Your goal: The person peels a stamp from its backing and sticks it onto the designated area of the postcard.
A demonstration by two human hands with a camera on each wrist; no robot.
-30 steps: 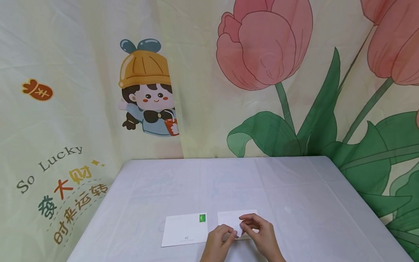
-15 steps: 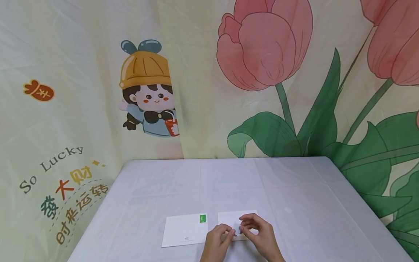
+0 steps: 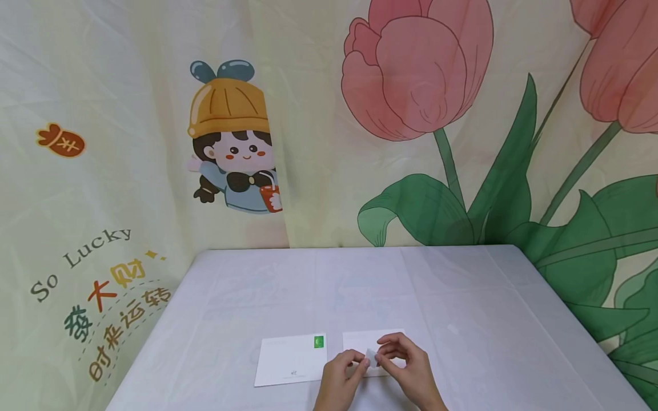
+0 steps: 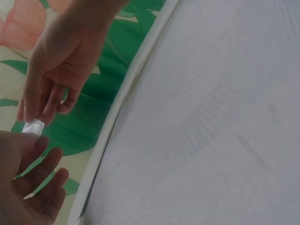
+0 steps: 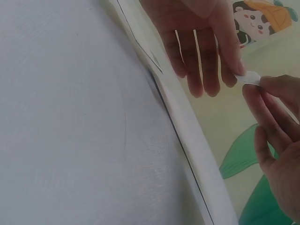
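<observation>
At the lower centre of the frame, a small pale piece (image 3: 372,358) is up between the left hand (image 3: 340,375) and the right hand (image 3: 409,365); each grip pinches one side of it at thumb and fingertip, presumably because something so thin and small leaves no room for a fuller hold. Behind it in the head view lies the nearer white card (image 3: 357,341), flat on the counter (image 3: 257,291), its right side mostly hidden by fingers; it seems set there to be directly under the work. The other white card (image 3: 288,359) lies just beside it, farther left in the frame, probably flat so its face shows, with a green stamp (image 3: 319,341) at its upper right. Counted: one pale piece, two hands, two cards, one stamp in sight.
</observation>
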